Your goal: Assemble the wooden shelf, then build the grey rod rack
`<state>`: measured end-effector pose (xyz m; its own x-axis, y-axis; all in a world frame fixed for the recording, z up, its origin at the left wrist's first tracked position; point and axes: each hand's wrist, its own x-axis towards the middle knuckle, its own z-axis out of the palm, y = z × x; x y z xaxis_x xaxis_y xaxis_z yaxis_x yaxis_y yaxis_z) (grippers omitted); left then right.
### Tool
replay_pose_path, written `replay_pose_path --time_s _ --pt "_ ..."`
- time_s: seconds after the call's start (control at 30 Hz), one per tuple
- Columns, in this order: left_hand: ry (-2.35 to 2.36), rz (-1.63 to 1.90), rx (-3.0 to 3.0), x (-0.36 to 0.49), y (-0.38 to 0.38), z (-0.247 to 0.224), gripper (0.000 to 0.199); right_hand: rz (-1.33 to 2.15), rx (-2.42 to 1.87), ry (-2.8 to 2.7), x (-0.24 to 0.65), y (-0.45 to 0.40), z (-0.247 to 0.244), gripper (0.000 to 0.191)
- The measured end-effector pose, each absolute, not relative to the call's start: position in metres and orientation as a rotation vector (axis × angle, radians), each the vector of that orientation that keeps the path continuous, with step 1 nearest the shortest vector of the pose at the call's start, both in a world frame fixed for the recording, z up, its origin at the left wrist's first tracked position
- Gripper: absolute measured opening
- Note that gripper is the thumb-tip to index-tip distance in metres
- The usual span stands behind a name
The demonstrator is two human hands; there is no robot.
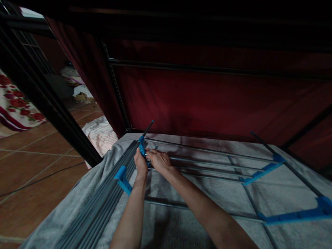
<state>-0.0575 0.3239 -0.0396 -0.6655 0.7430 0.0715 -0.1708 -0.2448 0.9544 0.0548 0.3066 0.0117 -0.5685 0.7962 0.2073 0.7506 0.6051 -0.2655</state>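
My left hand (140,162) is wrapped round a blue plastic bracket (141,146) that sits on an upright grey tube. Beside it, my right hand (159,160) has its fingers closed at the end of a thin metal rod (199,162) where it meets that bracket. Several parallel rods run right to another blue bracket (261,172). A lower blue bracket (123,180) stands left of my left forearm, and a long blue bracket (293,216) lies at the lower right. The exact contact of my fingertips is partly hidden.
A bundle of grey tubes (95,204) lies on the grey blanket (178,228) at the left. Dark red curtains (207,103) hang behind a black frame (46,90). Beyond the post are a tiled floor (33,169), a cable and a flowered cloth (18,103).
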Motion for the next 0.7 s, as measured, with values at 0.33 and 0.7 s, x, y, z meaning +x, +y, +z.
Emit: replay_pose_path --time_s 0.33,0.7 --pt "1.416 1.949 0.733 -0.057 0.326 -0.044 0.061 0.256 -1.272 -2.534 0.054 0.309 0.014 0.034" --pt "1.447 1.997 0.757 -0.06 0.334 -0.054 0.055 0.301 -1.245 -2.515 0.054 0.309 0.014 0.035"
